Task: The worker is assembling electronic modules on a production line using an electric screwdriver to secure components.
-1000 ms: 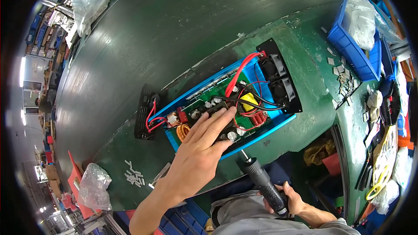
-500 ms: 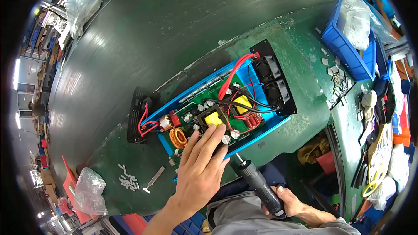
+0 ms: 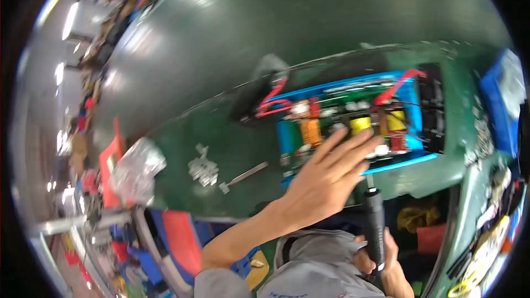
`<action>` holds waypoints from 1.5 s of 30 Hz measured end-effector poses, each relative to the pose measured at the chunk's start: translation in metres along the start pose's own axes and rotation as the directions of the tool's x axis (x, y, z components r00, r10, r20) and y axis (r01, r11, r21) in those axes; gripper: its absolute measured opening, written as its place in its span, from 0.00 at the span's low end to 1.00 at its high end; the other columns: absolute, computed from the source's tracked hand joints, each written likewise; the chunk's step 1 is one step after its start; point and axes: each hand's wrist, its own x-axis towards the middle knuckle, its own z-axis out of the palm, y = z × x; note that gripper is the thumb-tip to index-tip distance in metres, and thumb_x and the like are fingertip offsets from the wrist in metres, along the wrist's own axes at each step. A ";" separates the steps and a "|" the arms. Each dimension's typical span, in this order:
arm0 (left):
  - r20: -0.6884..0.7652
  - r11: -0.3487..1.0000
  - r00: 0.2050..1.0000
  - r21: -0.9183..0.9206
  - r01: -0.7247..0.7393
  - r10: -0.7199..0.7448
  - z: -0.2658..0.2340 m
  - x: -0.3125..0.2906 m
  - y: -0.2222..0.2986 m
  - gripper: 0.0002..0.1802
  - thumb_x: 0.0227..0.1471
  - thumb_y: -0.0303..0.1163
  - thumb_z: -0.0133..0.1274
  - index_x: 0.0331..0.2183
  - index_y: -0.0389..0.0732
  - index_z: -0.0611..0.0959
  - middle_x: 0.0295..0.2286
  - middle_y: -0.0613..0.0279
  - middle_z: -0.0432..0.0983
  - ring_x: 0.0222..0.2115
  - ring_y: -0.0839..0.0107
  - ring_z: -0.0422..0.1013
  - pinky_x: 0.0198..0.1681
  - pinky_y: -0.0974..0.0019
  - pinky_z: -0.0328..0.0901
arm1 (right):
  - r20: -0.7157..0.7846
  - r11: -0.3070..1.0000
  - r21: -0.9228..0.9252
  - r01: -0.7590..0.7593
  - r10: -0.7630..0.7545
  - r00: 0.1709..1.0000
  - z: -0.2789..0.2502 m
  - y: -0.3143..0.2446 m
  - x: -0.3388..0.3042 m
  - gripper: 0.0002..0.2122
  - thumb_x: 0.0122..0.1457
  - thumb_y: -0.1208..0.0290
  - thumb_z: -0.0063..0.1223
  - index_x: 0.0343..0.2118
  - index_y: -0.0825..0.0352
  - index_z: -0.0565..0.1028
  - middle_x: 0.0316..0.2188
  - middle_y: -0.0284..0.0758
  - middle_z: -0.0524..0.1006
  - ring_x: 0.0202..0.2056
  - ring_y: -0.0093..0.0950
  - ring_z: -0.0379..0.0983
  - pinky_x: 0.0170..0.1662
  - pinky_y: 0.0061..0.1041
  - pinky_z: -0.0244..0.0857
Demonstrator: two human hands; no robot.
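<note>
A blue metal housing (image 3: 408, 163) lies on the green bench with a circuit board inside. On the board are a yellow-wrapped transformer (image 3: 361, 123) and a copper-wound coil (image 3: 311, 131). My left hand (image 3: 326, 185) rests over its near side, fingers spread and stretched out. In my right hand (image 3: 390, 254), a black electric screwdriver (image 3: 375, 218) is gripped, its bit pointing at the near wall; whether it touches a screw cannot be made out. A black end panel with fans (image 3: 433, 113) stands at the right end. Red wires run to a blurred black end panel (image 3: 249, 102) at the left.
Small white pieces (image 3: 203, 171) and a slim metal hand tool (image 3: 245, 174) lie left of the housing. Farther left is a clear plastic bag (image 3: 141, 168). A blue bin (image 3: 499, 107) stands at the right, with scattered small parts (image 3: 481, 138) beside it.
My view has turned and shifted, so the housing appears farther right and more level. My left hand stays over the board; my right still holds the screwdriver, now more upright in the picture.
</note>
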 end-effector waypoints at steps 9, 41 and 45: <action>-0.119 0.986 0.993 0.163 0.023 -0.004 0.022 -0.011 0.011 0.14 0.54 0.26 0.52 0.40 0.28 0.84 0.60 0.51 0.65 0.68 0.56 0.52 0.71 0.40 0.42 | -0.366 0.698 -0.672 0.246 -0.602 0.710 -0.023 0.019 -0.008 0.36 0.69 0.36 0.24 0.56 0.68 0.69 0.19 0.30 0.71 0.17 0.21 0.66 0.20 0.20 0.61; -0.612 0.471 0.662 0.472 0.745 -0.433 -0.105 -0.188 -0.090 0.09 0.56 0.31 0.60 0.37 0.39 0.87 0.28 0.55 0.77 0.28 0.57 0.76 0.34 0.60 0.69 | -0.184 0.635 -0.691 0.346 -0.617 0.766 -0.009 0.034 0.008 0.35 0.67 0.33 0.26 0.50 0.66 0.69 0.28 0.33 0.75 0.27 0.21 0.69 0.32 0.22 0.63; -0.571 0.454 0.552 0.321 0.832 -0.608 -0.116 -0.185 -0.090 0.10 0.59 0.31 0.57 0.38 0.35 0.86 0.36 0.52 0.82 0.35 0.58 0.79 0.40 0.61 0.71 | -0.125 0.588 -0.737 0.333 -0.604 0.787 -0.004 0.027 0.006 0.34 0.69 0.38 0.25 0.54 0.69 0.69 0.30 0.32 0.75 0.29 0.21 0.69 0.35 0.23 0.63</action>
